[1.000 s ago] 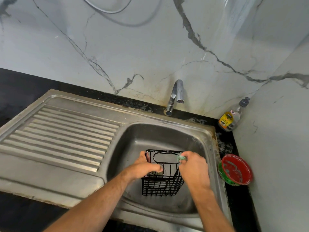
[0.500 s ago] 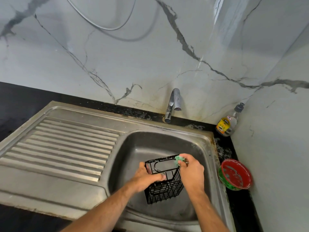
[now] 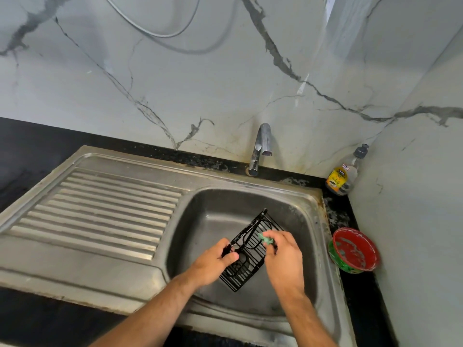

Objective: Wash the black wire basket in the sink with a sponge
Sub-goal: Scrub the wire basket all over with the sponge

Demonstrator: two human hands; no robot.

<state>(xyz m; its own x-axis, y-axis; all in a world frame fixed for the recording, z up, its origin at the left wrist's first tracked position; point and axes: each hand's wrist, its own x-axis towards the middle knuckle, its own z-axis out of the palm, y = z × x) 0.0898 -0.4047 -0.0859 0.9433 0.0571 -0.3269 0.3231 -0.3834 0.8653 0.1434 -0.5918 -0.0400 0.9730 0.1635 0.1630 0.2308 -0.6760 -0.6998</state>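
Observation:
The black wire basket [image 3: 250, 249] hangs tilted over the steel sink basin [image 3: 208, 216], its long axis running from lower left to upper right. My left hand [image 3: 213, 262] grips its left rim with the thumb across the wires. My right hand [image 3: 284, 259] is closed on a small green sponge [image 3: 265, 238] and presses it against the basket's right side. Part of the basket's right wall is hidden behind that hand.
A chrome tap [image 3: 260, 146] stands behind the basin with no water running. A ribbed drainboard [image 3: 105, 209] lies to the left. A dish soap bottle [image 3: 344, 175] sits in the back right corner. A red and green bowl [image 3: 354, 249] rests on the black counter at right.
The basket has been turned from upright to a diagonal tilt, its far end swinging up and right. Both hands kept their hold, and the sponge stayed against the rim.

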